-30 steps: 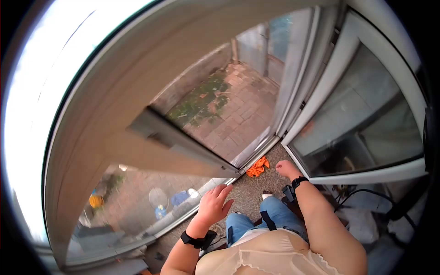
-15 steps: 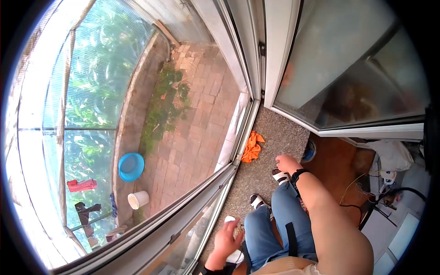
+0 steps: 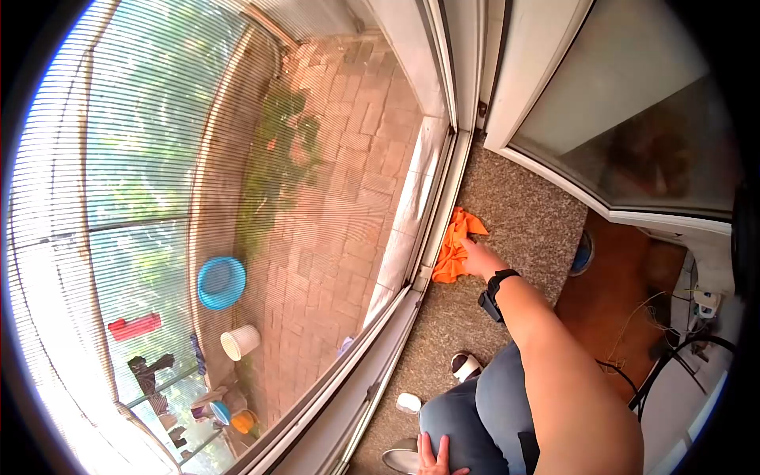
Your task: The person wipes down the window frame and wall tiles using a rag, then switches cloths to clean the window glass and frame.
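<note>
Presently, the right hand (image 3: 484,260) touches the crumpled orange cloth (image 3: 451,252), which lies on the speckled stone ledge (image 3: 518,190) against the window frame (image 3: 443,198); whether the fingertips pinch the fabric cannot be told. The left hand (image 3: 436,460), partly cut off, rests with fingers spread on the trousers (image 3: 451,412). Probable faults: a fold could snag in the frame's grooves if dragged along them; leaning too far could upset balance, neither hand bracing on the ledge.
</note>
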Tool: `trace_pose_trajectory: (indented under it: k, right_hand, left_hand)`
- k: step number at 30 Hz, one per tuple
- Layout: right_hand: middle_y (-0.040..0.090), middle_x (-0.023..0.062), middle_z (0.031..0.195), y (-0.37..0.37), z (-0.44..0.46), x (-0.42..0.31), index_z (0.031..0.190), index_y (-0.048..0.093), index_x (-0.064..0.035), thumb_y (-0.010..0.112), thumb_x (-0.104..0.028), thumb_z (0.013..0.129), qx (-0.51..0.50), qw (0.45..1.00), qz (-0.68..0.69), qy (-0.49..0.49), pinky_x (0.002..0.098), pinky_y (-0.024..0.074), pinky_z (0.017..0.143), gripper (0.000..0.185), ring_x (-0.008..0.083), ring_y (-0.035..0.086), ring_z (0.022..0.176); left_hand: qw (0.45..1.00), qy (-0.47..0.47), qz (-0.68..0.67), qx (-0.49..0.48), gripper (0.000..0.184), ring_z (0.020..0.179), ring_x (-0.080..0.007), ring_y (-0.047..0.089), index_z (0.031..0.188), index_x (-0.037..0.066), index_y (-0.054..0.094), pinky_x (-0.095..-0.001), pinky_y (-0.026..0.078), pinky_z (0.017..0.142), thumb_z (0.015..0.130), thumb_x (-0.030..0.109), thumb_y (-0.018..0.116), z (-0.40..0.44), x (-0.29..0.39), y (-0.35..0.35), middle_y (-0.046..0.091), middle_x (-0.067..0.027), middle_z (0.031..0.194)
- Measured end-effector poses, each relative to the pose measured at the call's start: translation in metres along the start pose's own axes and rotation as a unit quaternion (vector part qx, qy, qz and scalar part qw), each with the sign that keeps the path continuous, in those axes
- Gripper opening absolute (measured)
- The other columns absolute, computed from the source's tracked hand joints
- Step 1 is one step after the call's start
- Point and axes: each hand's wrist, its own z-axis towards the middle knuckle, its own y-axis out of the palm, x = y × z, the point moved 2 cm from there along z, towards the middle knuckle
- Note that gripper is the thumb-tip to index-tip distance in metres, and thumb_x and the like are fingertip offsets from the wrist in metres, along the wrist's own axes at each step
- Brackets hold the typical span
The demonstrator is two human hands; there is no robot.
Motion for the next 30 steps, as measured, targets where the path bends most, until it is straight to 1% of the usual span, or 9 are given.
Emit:
trace_pose_trajectory:
  k: [2, 7, 9, 11, 13, 15, 21, 24, 30]
  right_hand:
    - [0.018, 0.0180, 0.162, 0.010, 0.027, 0.000, 0.159, 0.015, -0.0205, 0.044, -0.004, 0.095, -0.020, 1.000, -0.004, 0.014, 0.0421, 0.0558, 0.069, 0.072, 0.0321, 0.062, 0.112]
    - [-0.003, 0.0116, 0.165, 0.027, 0.073, 0.003, 0.159, 0.015, -0.0256, 0.042, -0.003, 0.097, -0.016, 0.991, 0.116, 0.063, 0.0468, 0.0549, 0.081, 0.071, 0.0364, 0.045, 0.135]
    - [-0.001, 0.0093, 0.166, 0.036, 0.092, 0.005, 0.159, 0.011, -0.0260, 0.043, -0.003, 0.097, -0.019, 0.996, 0.060, 0.056, 0.0499, 0.0495, 0.094, 0.073, 0.0342, 0.029, 0.145]
    - [0.022, 0.0129, 0.160, 0.039, 0.094, 0.007, 0.153, 0.032, -0.0126, 0.047, -0.009, 0.099, 0.021, 0.996, 0.070, 0.046, 0.0474, 0.0441, 0.102, 0.056, 0.0360, 0.038, 0.139]
    - [0.048, 0.0157, 0.140, 0.043, 0.097, 0.015, 0.134, 0.053, -0.0036, 0.049, -0.011, 0.098, 0.052, 0.978, -0.162, -0.117, 0.0449, 0.0480, 0.092, 0.036, 0.0345, 0.056, 0.117]
    - [0.067, 0.0128, 0.096, 0.029, 0.049, 0.013, 0.104, 0.065, 0.0022, 0.055, -0.016, 0.098, 0.167, 0.967, 0.177, -0.072, 0.0389, 0.0505, 0.074, 0.021, 0.0272, 0.064, 0.084]
    - [0.070, 0.0056, 0.083, -0.007, -0.097, 0.030, 0.098, 0.070, 0.0005, 0.066, -0.018, 0.094, 0.247, 0.870, 0.416, -0.092, 0.0307, 0.0513, 0.066, 0.020, 0.0138, 0.064, 0.073]
    - [0.068, 0.0034, 0.079, -0.030, -0.185, 0.031, 0.094, 0.070, -0.0001, 0.069, -0.018, 0.091, 0.205, 0.812, 0.530, -0.132, 0.0250, 0.0488, 0.061, 0.018, 0.0095, 0.062, 0.066]
    - [0.068, 0.0041, 0.079, -0.095, -0.388, -0.012, 0.093, 0.069, -0.0005, 0.069, -0.012, 0.089, 0.084, 0.798, 0.553, -0.224, 0.0231, 0.0489, 0.059, 0.012, 0.0096, 0.060, 0.064]
  left_hand:
    - [1.000, -0.008, 0.004, 0.006, 0.105, 0.141, -0.0582, 0.017, 0.153, 0.002, 0.019, -0.0553, 0.028, 0.114, 0.072, 0.025, 0.083, 0.004, -0.003, -0.001, 0.001, -0.0406, 0.153]
    - [0.999, -0.025, 0.014, 0.036, 0.106, 0.140, -0.0597, 0.017, 0.153, 0.000, 0.019, -0.0554, 0.027, 0.115, 0.071, 0.021, 0.084, 0.012, -0.029, 0.011, -0.002, -0.0413, 0.153]
    - [0.999, -0.024, 0.013, 0.044, 0.106, 0.140, -0.0599, 0.016, 0.152, -0.001, 0.019, -0.0554, 0.027, 0.115, 0.072, 0.020, 0.084, 0.013, -0.033, 0.014, -0.003, -0.0415, 0.152]
    - [0.999, -0.027, 0.018, 0.041, 0.106, 0.140, -0.0594, 0.015, 0.152, 0.000, 0.019, -0.0553, 0.026, 0.116, 0.071, 0.020, 0.084, 0.013, -0.030, 0.015, -0.003, -0.0412, 0.153]
    - [0.999, -0.028, 0.019, 0.029, 0.106, 0.141, -0.0589, 0.014, 0.152, 0.000, 0.019, -0.0551, 0.026, 0.116, 0.071, 0.019, 0.084, 0.004, -0.023, 0.014, -0.002, -0.0409, 0.153]
    - [0.999, -0.014, -0.031, 0.013, 0.107, 0.142, -0.0576, 0.013, 0.153, 0.002, 0.020, -0.0548, 0.024, 0.117, 0.069, 0.019, 0.084, 0.002, -0.018, 0.009, -0.001, -0.0401, 0.153]
    - [0.996, -0.042, -0.039, -0.072, 0.102, 0.144, -0.0478, 0.020, 0.156, 0.009, 0.018, -0.0507, 0.025, 0.117, 0.076, 0.019, 0.082, -0.020, -0.013, 0.005, 0.011, -0.0322, 0.156]
    - [0.996, 0.032, -0.054, -0.070, 0.106, 0.144, -0.0553, 0.008, 0.157, 0.022, 0.019, -0.0549, 0.022, 0.117, 0.075, 0.049, 0.080, -0.017, -0.034, 0.014, -0.006, -0.0357, 0.155]
    - [0.997, 0.045, -0.013, -0.061, 0.079, 0.119, -0.0349, 0.059, 0.147, 0.013, 0.038, -0.0457, 0.051, 0.094, 0.083, 0.044, 0.073, -0.036, 0.029, -0.066, 0.053, -0.0226, 0.133]
